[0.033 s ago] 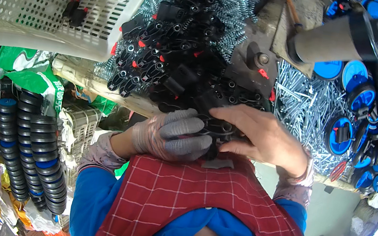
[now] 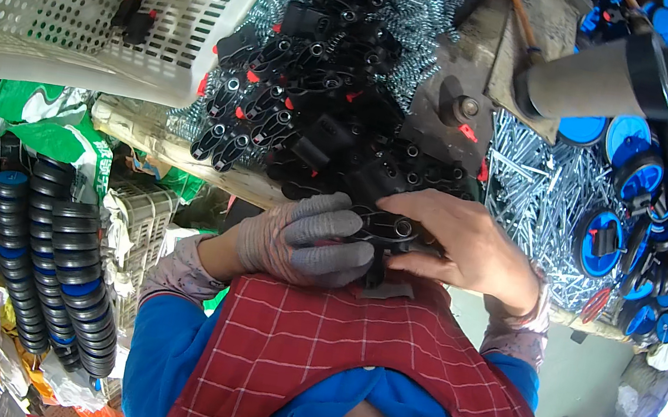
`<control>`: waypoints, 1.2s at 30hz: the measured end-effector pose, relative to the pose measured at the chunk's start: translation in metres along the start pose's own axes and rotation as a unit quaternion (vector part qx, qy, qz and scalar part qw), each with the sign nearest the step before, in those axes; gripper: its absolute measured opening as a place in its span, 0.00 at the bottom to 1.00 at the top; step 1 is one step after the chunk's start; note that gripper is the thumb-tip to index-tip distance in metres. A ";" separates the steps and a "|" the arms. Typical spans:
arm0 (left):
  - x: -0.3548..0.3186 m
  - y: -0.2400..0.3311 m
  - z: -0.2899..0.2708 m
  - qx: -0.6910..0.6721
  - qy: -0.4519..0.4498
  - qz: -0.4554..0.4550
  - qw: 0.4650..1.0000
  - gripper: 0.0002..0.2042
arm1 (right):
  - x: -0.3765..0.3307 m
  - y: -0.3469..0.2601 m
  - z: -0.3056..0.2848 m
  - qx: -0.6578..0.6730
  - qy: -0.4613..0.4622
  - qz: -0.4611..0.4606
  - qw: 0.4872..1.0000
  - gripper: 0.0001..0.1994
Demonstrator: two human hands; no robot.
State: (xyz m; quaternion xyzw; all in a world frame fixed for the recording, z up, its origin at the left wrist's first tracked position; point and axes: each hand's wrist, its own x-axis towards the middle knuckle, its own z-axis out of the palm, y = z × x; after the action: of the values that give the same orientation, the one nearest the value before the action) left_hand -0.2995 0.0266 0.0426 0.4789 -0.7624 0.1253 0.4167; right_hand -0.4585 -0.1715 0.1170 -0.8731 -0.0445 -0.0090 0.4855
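- On the wooden worktable (image 2: 183, 160), far left: a white perforated plastic basket (image 2: 81, 81), small black plastic parts (image 2: 139, 27) in it.
- Right of the basket: a heap of black plastic brackets (image 2: 333, 85), coiled silver metal springs (image 2: 425, 7) behind.
- Right of the heap: a flat dark metal plate (image 2: 434, 137), then long silver metal pins (image 2: 542, 181), then round blue-and-black wheels (image 2: 641, 176).
- Before the heap: the grey-gloved left hand (image 2: 307, 239) and bare right hand (image 2: 474, 245).

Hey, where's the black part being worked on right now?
In the head view, the black part is just right of centre, between the gloved left hand and bare right hand, near the red checked apron.
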 end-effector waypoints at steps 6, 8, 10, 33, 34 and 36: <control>-0.025 -0.009 -0.032 -0.036 0.089 -0.176 0.980 0.15 | 0.019 0.027 0.016 -0.105 0.247 0.109 0.957 0.27; -0.034 -0.006 -0.029 -0.044 0.180 -0.259 0.948 0.16 | 0.034 0.052 0.029 -0.174 0.249 0.065 0.951 0.26; -0.047 -0.002 -0.030 -0.133 0.183 -0.364 0.903 0.20 | 0.039 0.062 0.041 -0.207 0.199 0.040 0.957 0.27; -0.025 -0.020 -0.011 -0.168 0.155 -0.459 0.858 0.25 | 0.072 0.074 0.007 -0.425 0.206 0.171 0.865 0.14; -0.026 -0.022 -0.009 -0.161 0.150 -0.463 0.858 0.25 | 0.068 0.061 0.012 -0.311 0.237 0.121 0.912 0.13; -0.017 -0.023 -0.012 -0.106 0.121 -0.433 0.887 0.25 | 0.066 0.030 0.014 -0.154 0.246 0.051 0.956 0.11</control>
State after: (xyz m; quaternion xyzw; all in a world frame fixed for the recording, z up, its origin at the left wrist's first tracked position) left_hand -0.2708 0.0330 0.0324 0.6951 -0.4320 -0.0920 0.5672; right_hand -0.3905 -0.1707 0.0875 -0.9089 0.1229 -0.2058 0.3412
